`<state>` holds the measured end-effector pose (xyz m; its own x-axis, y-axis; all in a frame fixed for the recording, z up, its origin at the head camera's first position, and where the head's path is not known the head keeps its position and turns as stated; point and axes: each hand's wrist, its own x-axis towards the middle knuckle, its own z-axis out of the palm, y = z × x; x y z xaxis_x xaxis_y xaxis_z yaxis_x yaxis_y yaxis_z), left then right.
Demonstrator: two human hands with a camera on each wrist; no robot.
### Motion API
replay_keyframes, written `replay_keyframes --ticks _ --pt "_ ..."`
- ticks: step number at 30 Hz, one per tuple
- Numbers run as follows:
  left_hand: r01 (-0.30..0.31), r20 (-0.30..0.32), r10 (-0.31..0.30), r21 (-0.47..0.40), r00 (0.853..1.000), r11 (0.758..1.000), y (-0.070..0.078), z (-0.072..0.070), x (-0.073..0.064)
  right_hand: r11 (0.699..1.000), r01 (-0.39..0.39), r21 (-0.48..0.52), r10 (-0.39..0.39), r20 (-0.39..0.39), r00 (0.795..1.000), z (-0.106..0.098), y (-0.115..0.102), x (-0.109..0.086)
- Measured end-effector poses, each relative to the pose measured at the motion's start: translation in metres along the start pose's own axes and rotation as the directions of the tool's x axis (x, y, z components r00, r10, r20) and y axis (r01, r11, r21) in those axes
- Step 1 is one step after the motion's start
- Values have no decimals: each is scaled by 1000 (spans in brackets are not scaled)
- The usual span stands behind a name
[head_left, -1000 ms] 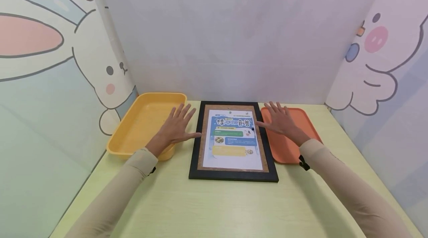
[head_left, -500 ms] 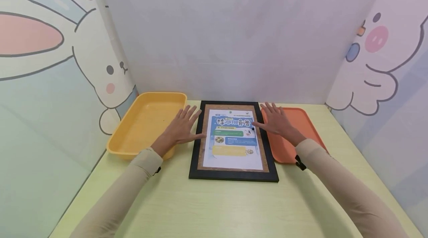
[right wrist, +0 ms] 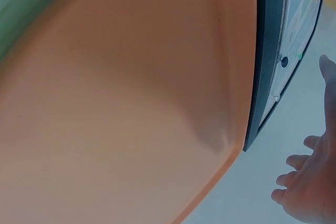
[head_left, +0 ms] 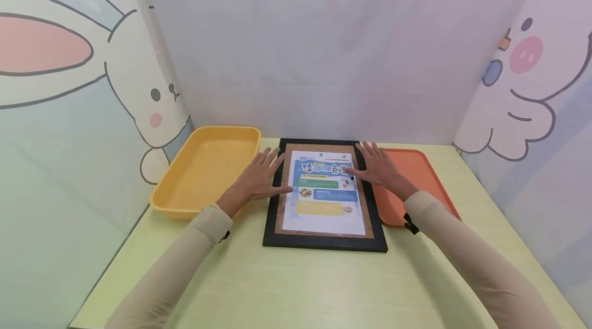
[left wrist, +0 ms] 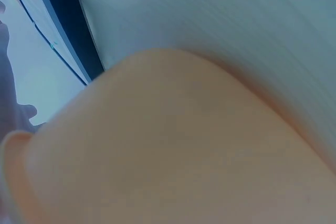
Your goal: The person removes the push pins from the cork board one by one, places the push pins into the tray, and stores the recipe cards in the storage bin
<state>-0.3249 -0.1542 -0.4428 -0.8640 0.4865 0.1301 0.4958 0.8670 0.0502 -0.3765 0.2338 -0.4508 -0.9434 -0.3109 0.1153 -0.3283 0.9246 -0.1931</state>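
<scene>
Holding the left hand (head_left: 258,177) out over the left border of a black frame (head_left: 324,242), with fingers spread and thumb pointing in across the poster (head_left: 324,193); holding the right hand (head_left: 381,168) out opposite, over the right border and part of an orange tray (head_left: 425,180), with fingers likewise spread and thumb turned inward; showing those right fingers apart again in the right wrist view; leaving contact with the frame impossible to tell; framing, within the black border, a brown backing (head_left: 368,221) and the poster, printed with green, blue and yellow panels; lying flat, in the frame's case, on a pale yellow-green table (head_left: 296,288), between the two containers; facing a yellow basin (head_left: 210,167) on the left, with raised walls around a smooth inner floor, and passing the left wrist over its near right corner; facing the shallower orange tray on the right, just beside the frame, with a soft shadow inside its rim in the right wrist view; wearing beige sleeves (head_left: 462,249); looking toward a pale back wall (head_left: 300,51), with a cartoon rabbit (head_left: 129,77) at left.
</scene>
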Motion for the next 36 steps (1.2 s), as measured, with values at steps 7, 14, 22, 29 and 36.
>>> replay_keyframes --ticks 7,14,22,29,36 --pt "22 29 -21 -36 999 999 6 5 3 1000 18 17 -18 -7 1000 0 -5 4" --pt "31 35 -29 -60 999 998 10 10 4 999 15 50 -15 8 1000 0 -11 6" --pt "29 37 -26 -78 999 997 13 13 5 998 43 35 -43 6 999 3 -15 12" --pt "-5 37 8 -77 999 997 19 18 7 999 45 10 -45 28 999 7 -19 19" --pt "-3 32 5 -68 999 998 19 26 7 995 7 104 -12 51 999 10 -24 21"
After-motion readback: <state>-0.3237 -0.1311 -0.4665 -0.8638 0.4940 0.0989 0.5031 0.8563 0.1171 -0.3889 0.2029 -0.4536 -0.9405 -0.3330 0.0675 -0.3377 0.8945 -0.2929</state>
